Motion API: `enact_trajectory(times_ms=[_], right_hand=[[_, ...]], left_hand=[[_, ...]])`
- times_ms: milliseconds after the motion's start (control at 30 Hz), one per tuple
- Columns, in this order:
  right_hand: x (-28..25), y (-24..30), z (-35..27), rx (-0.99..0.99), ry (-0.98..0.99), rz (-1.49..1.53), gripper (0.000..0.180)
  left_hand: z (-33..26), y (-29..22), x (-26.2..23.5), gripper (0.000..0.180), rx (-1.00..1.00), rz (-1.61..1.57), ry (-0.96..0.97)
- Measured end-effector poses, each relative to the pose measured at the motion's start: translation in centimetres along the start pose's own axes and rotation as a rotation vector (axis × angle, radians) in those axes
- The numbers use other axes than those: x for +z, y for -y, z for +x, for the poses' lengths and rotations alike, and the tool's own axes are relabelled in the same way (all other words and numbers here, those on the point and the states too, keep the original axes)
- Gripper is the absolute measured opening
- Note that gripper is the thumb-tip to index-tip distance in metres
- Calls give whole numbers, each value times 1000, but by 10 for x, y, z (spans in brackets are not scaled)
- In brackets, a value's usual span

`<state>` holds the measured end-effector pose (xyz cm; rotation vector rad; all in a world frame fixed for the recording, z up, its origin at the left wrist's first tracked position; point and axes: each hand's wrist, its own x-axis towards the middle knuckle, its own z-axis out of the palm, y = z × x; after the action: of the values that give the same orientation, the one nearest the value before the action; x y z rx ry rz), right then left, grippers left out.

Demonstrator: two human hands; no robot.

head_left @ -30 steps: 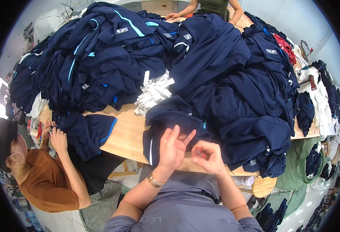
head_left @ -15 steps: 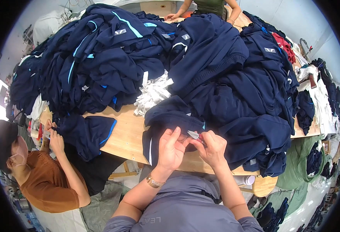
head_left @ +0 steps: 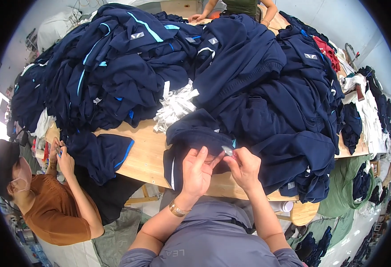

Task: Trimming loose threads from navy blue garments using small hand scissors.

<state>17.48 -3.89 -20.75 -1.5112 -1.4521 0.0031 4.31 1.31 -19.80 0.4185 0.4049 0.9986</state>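
Observation:
Small thread snips with pale metal blades and a reddish handle are gripped in my right hand. Their blades point toward the navy garment in front of me at the table edge. My left hand, palm turned up, has its fingers closed at the near edge of this garment, with the thumb raised; the fingertips are partly hidden. A strip of light blue trim shows on the cloth beside the blades. Just beyond lies a heap of short white strips.
Large piles of navy garments cover the wooden table. At left, a co-worker in a brown top handles a navy piece. Another person stands at the far side. A green cloth hangs at right.
The snips have turned in my right hand, their blades shifting slightly right and blurring. My left hand stays nearly in place. The co-worker's hands at left have moved slightly.

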Motion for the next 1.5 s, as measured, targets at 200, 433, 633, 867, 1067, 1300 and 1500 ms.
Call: enact_trajectory(times_ms=[200, 433, 633, 867, 1067, 1300, 1500], right_hand=[[10, 9, -12, 447, -4, 592, 29], [2, 35, 6, 837, 97, 1098, 11], [-12, 12, -12, 506, 211, 1465, 46], [-9, 0, -9, 230, 94, 154, 28], [-8, -4, -5, -21, 129, -78, 33], [-7, 0, 1, -106, 128, -158, 37], [-10, -2, 0, -133, 149, -215, 36]], left_hand=[[-1, 2, 19, 9, 52, 87, -121], [-1, 7, 1, 8, 109, 222, -55], [2, 3, -1, 9, 64, 112, -43], [0, -3, 3, 8, 2, 69, -36], [-2, -3, 5, 7, 14, 137, -63], [-4, 4, -4, 6, 83, 133, 7], [-5, 9, -17, 13, 162, 335, 65]])
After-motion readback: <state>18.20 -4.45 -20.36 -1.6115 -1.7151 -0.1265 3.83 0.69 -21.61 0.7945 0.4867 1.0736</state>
